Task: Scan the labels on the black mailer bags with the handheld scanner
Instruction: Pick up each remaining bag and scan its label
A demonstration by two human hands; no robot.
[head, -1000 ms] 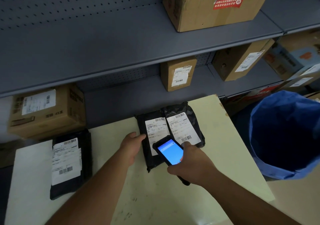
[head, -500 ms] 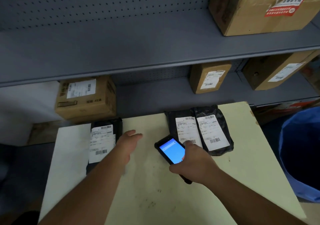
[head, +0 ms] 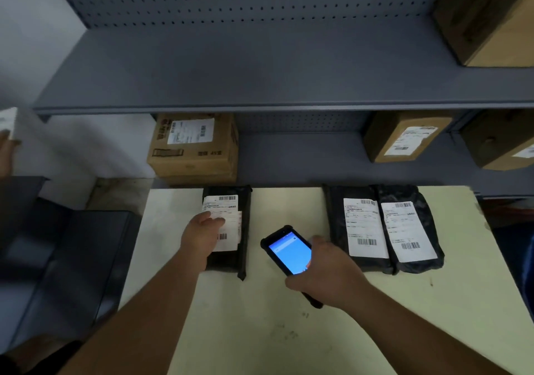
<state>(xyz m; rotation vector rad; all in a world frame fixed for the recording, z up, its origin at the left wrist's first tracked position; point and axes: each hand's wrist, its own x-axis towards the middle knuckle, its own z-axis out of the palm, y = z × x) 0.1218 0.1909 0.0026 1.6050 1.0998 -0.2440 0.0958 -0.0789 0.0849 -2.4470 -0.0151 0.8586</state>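
Observation:
Three black mailer bags with white labels lie on the pale yellow table (head: pixel 289 331). One bag (head: pixel 242 230) lies at the back left, and my left hand (head: pixel 200 237) rests flat on its label, fingers slightly spread. Two more bags lie side by side at the back right, one (head: pixel 358 230) overlapped by the other (head: pixel 410 230). My right hand (head: pixel 329 276) grips the handheld scanner (head: pixel 289 252) between the groups; its screen glows blue and its top end points toward the left bag.
Grey metal shelves (head: pixel 260 85) stand behind the table with several cardboard boxes: one (head: pixel 193 149) right behind the left bag, another (head: pixel 404 137) at the right. A dark seat or bin (head: pixel 72 259) sits left of the table. Another person's hand (head: pixel 7 155) shows at the far left edge.
My left hand left the right pair of bags and moved left onto the single bag's label. The scanner turned left, and my view shifted left too.

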